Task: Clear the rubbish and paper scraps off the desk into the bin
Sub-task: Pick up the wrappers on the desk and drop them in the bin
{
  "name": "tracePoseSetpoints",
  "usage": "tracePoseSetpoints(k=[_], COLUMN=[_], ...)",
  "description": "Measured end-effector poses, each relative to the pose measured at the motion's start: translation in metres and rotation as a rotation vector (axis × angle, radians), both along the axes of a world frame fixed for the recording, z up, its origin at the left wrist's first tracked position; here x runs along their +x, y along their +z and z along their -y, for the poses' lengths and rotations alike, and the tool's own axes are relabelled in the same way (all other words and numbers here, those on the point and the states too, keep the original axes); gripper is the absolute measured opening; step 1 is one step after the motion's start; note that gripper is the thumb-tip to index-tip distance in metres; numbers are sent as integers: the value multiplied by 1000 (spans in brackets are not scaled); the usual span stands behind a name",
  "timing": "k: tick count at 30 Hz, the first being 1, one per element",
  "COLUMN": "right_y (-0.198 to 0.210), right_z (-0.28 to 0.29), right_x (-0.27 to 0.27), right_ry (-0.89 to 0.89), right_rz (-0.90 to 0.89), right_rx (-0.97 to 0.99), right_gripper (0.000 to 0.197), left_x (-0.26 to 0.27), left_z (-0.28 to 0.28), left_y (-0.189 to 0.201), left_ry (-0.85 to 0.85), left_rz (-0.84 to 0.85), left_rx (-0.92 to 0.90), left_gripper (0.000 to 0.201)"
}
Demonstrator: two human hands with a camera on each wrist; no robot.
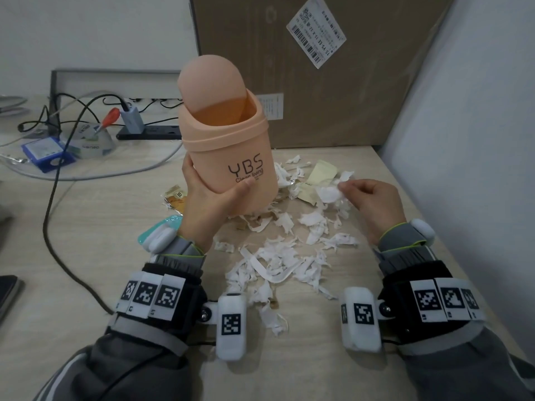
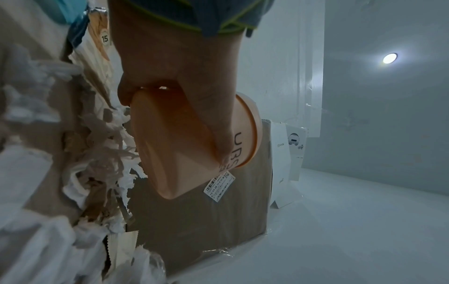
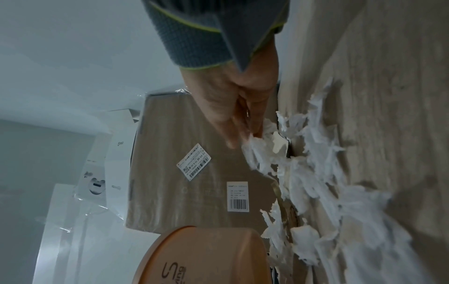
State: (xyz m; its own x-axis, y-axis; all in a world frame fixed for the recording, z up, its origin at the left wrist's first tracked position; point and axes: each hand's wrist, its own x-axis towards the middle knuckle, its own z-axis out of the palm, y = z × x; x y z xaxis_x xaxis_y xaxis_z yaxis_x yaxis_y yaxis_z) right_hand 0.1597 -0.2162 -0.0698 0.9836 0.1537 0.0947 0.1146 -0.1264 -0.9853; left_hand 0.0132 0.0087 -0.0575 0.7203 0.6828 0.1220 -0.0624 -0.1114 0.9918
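- Your left hand (image 1: 207,198) has the peach bin (image 1: 228,146) wrapped low on its body, thumb across the front under the lettering, tipped a bit with the flap lid (image 1: 211,82) swung up and the mouth open toward the mess.
- Your right hand (image 1: 373,204) is pinching a torn white scrap (image 1: 328,193) between thumb and fingertips (image 3: 232,142), near the right edge of the tabletop (image 1: 86,227).
- The rest of the paper scraps (image 1: 283,256) are strewn from the middle of the tabletop up to the cardboard box (image 1: 333,68) at the far edge, with a yellowish wrapper (image 1: 321,172) and a torn packet (image 1: 175,198) mixed in.
- My guess on handling: the scraps weigh nothing, they're floppy and will flutter, so bunch a handful in your grip instead of single bits.
- The wrappers look slick and crinkly; take them by an edge.
- The bin looks like light, smooth plastic, so hold it round the waist and keep it close under the drop.
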Motion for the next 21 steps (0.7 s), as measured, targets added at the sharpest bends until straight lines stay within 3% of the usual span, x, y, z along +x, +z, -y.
tracePoseSetpoints(k=[5, 7, 10, 16, 21], right_y=[-3, -2, 1, 8, 7], right_z=[3, 2, -4, -21, -31], right_x=[0, 0, 2, 15, 15], right_ry=[37, 121, 228, 381, 510], right_rz=[-10, -25, 13, 263, 118], right_rx=[-36, -47, -203, -619, -777], right_gripper=[20, 34, 47, 37, 35], left_x=[0, 0, -1, -1, 0], left_z=[1, 1, 1, -1, -3], left_y=[0, 1, 2, 2, 0], left_ry=[2, -1, -7, -20, -13], left_rz=[2, 4, 8, 34, 40], left_rx=[8, 4, -9, -47, -44], left_gripper=[128, 129, 129, 125, 125])
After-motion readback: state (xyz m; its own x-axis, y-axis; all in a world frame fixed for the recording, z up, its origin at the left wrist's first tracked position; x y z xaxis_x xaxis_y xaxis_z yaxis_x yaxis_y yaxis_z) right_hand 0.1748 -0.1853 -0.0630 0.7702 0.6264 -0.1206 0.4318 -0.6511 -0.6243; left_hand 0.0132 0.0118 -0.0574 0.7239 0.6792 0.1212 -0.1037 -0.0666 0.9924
